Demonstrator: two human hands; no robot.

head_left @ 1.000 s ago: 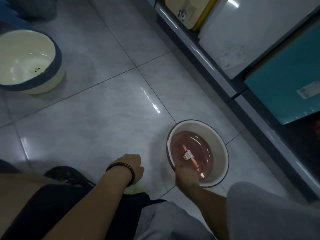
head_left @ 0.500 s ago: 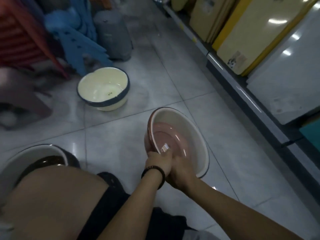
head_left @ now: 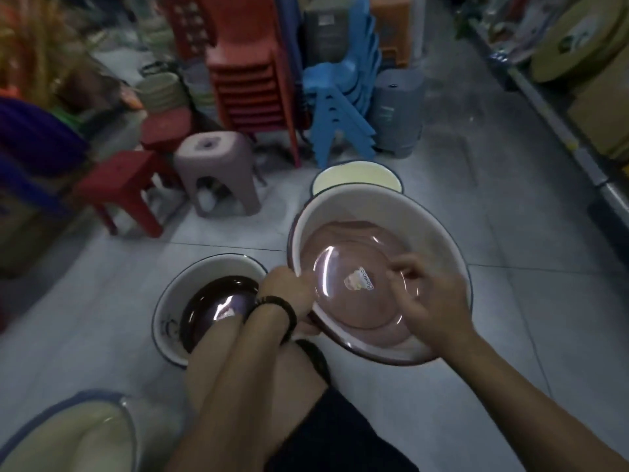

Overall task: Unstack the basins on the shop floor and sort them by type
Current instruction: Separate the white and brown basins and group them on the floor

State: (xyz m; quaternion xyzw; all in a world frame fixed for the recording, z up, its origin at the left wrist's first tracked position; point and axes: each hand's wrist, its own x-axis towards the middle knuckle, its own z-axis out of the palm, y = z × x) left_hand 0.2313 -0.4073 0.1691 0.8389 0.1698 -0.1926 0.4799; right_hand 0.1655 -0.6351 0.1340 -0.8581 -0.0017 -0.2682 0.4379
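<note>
1. You've got a white basin point(head_left: 422, 219) up off the floor and tilted, mouth facing you. It's round, smooth and glossy, with a thin dark rim. A pink basin point(head_left: 354, 253) sits nested inside it, translucent, with a small sticker point(head_left: 359, 278) on its flat bottom.
2. Your left hand point(head_left: 286, 289) is closed on the near-left rim of that pair, fingers curled over the edge. There's a dark beaded bracelet point(head_left: 275, 306) on that wrist.
3. Your right hand point(head_left: 430, 294) reaches inside the pink basin, palm down, fingers loosely bent and spread. The fingertips point(head_left: 396, 269) are blurred, so whether they're gripping anything, you can't tell.
4. Down on the grey tile floor point(head_left: 102, 301) just left of your left hand: a second white basin point(head_left: 170, 301), upright, with a shiny dark brown basin point(head_left: 211, 308) nested in it.
5. Behind the tilted pair stands a cream basin point(head_left: 354, 175) with a blue rim, mouth up.
6. Bottom left corner, another cream basin point(head_left: 75, 434), blue-edged and only partly in view.
7. Further back: a mauve stool point(head_left: 218, 172), a red stool point(head_left: 126, 178), stacked red chairs point(head_left: 248, 80) and blue chairs point(head_left: 340, 97).
</note>
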